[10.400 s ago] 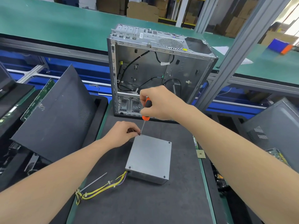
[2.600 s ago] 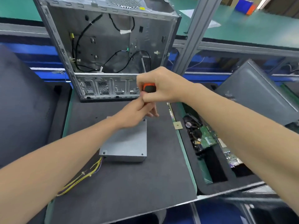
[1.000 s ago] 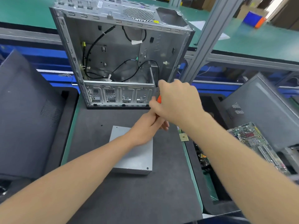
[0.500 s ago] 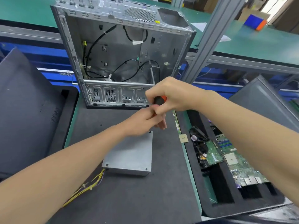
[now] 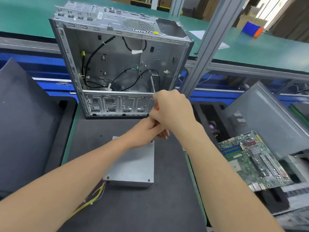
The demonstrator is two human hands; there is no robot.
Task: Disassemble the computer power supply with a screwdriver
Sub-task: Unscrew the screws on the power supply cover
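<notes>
Dark mat point(image 5: 133, 208) w/ PSU point(image 5: 135, 164) lying flat mid-mat, yellow wires point(image 5: 93, 198) out at 7 o'clock. Left hand point(image 5: 145, 133) pinches screwdriver point(image 5: 157, 107) low over PSU's 1 o'clock corner, right hand point(image 5: 172, 111) fisted round handle. Open case point(image 5: 117, 64) at 12.

The right hand point(image 5: 172, 111) grips an orange-handled screwdriver point(image 5: 157, 107) over the far right corner of the grey power supply point(image 5: 133, 163). The left hand point(image 5: 147, 131) pinches the tool lower down. The supply lies flat on the dark worktop point(image 5: 133, 211), in front of an open computer case point(image 5: 117, 64).
</notes>
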